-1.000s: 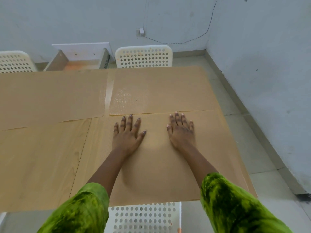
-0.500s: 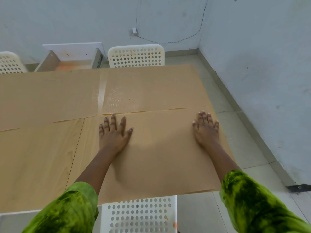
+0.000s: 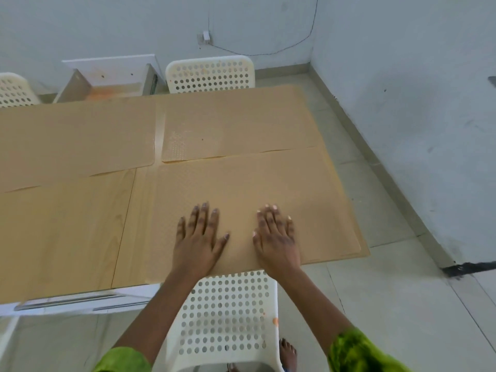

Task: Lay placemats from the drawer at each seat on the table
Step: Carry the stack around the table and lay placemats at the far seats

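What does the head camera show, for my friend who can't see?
A person's left hand and right hand lie flat on a tan placemat at the near right seat of the table, by a white chair. A far left placemat and far right placemat lie opposite.

Three placemats (image 3: 75, 135) (image 3: 236, 122) (image 3: 241, 183) lie on one table (image 3: 67, 232) — upper left, upper centre, middle. Three white chairs (image 3: 13, 89) (image 3: 210, 75) (image 3: 228, 312) — left edge, top centre, bottom centre. Two hands: left hand (image 3: 198, 245), right hand (image 3: 276, 240). One drawer (image 3: 107, 81) sits upper left.
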The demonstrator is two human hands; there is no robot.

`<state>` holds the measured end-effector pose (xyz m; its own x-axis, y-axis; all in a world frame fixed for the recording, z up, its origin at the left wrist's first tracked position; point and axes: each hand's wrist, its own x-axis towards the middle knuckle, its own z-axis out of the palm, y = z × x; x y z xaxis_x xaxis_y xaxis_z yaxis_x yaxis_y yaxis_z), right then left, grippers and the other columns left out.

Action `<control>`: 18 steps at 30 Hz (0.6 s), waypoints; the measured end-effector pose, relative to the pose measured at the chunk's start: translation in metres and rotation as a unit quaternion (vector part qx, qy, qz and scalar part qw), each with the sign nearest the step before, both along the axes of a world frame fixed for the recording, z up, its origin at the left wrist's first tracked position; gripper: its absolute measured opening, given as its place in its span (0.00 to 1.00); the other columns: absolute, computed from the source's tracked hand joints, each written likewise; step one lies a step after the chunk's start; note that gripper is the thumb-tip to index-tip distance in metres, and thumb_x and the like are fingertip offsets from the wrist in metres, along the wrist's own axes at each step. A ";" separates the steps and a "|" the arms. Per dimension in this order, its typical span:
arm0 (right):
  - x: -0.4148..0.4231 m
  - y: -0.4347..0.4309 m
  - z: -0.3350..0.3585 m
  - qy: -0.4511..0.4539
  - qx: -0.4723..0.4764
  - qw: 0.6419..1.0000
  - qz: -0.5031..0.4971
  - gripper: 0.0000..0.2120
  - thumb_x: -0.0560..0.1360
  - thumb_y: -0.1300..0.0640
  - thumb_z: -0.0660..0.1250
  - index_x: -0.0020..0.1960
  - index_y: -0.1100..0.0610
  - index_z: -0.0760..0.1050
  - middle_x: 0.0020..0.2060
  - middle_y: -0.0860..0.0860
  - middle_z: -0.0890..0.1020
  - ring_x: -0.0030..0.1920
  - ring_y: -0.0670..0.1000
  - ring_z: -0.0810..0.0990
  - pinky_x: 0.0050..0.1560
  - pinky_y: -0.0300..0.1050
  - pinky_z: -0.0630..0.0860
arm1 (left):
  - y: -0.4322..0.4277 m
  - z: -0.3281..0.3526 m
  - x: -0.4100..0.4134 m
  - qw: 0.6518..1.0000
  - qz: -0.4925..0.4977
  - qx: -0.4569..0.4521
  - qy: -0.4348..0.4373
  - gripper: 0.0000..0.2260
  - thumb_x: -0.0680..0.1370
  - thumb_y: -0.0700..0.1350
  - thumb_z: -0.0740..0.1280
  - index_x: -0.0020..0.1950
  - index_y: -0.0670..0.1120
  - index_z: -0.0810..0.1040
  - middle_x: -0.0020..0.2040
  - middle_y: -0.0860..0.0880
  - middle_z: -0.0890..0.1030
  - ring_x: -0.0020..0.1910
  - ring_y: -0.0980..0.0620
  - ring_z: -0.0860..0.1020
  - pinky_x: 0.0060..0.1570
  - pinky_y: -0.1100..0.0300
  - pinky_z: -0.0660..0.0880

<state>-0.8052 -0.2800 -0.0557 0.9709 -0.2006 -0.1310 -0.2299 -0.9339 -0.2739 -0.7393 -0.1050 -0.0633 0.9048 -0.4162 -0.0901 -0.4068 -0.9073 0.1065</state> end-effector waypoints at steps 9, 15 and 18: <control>-0.016 -0.070 0.000 0.015 -0.019 0.994 -0.105 0.37 0.72 0.41 0.32 0.78 0.55 0.45 0.78 0.53 0.47 0.78 0.51 0.43 0.76 0.49 0.40 | 0.020 0.003 0.011 1.000 0.003 0.011 -0.001 0.42 0.69 0.69 0.25 0.78 0.53 0.47 0.79 0.49 0.47 0.78 0.48 0.45 0.75 0.47 0.45; -0.020 -0.094 0.000 0.011 -0.013 0.989 -0.149 0.28 0.81 0.48 0.47 0.78 0.57 0.47 0.78 0.53 0.48 0.78 0.51 0.44 0.76 0.47 0.42 | 0.029 0.003 0.019 1.000 0.015 0.012 0.002 0.42 0.68 0.70 0.24 0.78 0.54 0.46 0.79 0.48 0.45 0.78 0.47 0.44 0.75 0.49 0.44; -0.019 -0.099 0.001 0.023 -0.021 0.988 -0.152 0.28 0.81 0.48 0.47 0.78 0.57 0.46 0.78 0.53 0.48 0.78 0.51 0.44 0.76 0.48 0.42 | 0.031 0.004 0.022 0.999 0.022 0.023 0.012 0.38 0.70 0.69 0.30 0.77 0.55 0.44 0.79 0.47 0.42 0.78 0.46 0.42 0.75 0.50 0.44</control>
<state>-0.8244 -0.3794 -0.0543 0.8587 -0.4873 -0.1585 -0.5119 -0.8305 -0.2197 -0.7176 -0.0741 -0.0592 0.9196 -0.3709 -0.1291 -0.3640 -0.9284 0.0741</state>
